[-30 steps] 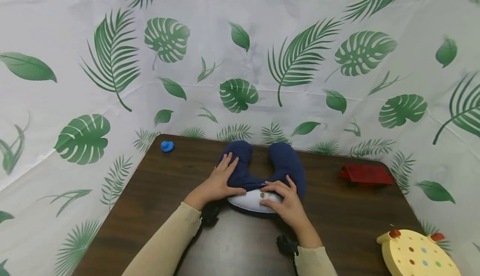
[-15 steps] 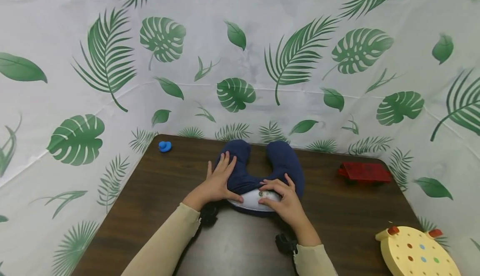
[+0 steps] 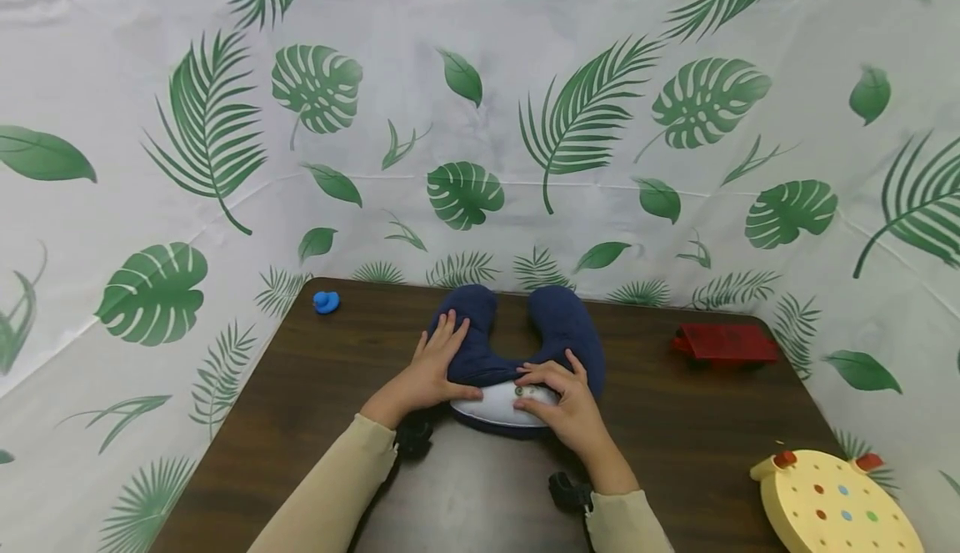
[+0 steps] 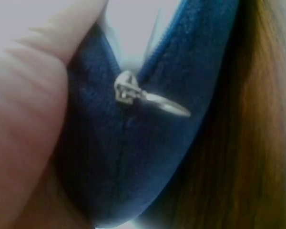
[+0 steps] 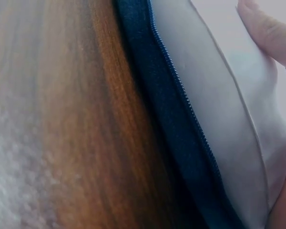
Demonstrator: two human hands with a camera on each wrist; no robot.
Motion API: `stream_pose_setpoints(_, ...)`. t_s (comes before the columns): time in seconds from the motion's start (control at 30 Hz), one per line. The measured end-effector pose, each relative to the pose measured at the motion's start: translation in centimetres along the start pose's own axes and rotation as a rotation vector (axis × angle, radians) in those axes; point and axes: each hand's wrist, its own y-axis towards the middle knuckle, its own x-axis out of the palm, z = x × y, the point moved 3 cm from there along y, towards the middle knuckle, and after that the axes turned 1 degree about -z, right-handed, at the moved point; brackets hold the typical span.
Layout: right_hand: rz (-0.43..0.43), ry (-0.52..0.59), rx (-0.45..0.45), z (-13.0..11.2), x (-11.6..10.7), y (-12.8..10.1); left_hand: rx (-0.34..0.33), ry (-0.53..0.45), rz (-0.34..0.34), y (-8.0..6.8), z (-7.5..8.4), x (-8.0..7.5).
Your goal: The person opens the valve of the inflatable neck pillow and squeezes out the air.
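A navy U-shaped neck pillow [image 3: 558, 328] lies on the dark wooden table [image 3: 315, 386], its arms pointing away from me. The cover's near edge is unzipped and a white inner cushion [image 3: 491, 405] bulges out. My left hand [image 3: 444, 351] lies flat on the pillow's left arm, with the thumb along the cover's edge. The left wrist view shows that thumb [image 4: 33, 100] beside the silver zipper pull [image 4: 133, 93]. My right hand [image 3: 543, 392] grips the white inner cushion [image 5: 219, 100], a fingertip [image 5: 269, 31] pressing into it beside the zipper teeth [image 5: 181, 95].
A small blue toy [image 3: 326, 302] sits at the table's far left corner. A red block-like toy [image 3: 723, 344] rests at the far right. A yellow round board with coloured dots [image 3: 832, 507] stands at the near right. Leaf-print cloth [image 3: 480, 119] walls in the table.
Both hands and the pillow keep almost the same places; only the head view has tipped slightly.
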Motion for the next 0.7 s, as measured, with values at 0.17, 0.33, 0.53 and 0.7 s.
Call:
stream_pose_setpoints(0.17,-0.032,-0.002,0.012,0.20,-0.12,-0.03,-0.007,-0.019,-0.018,0.05,-0.13,0.03)
stream_pose_setpoints(0.33,-0.078,0.008,0.039,0.22,-0.24,-0.25,-0.008,-0.023,-0.031,0.04,-0.24,0.20)
stream_pose_setpoints(0.53,-0.036,-0.012,0.025,0.27,-0.06,-0.06,-0.016,-0.065,-0.015,-0.09,0.13,0.04)
stream_pose_setpoints(0.7,-0.016,0.003,0.025,0.16,0.03,-0.03,-0.037,-0.075,-0.015,-0.14,0.31,0.01)
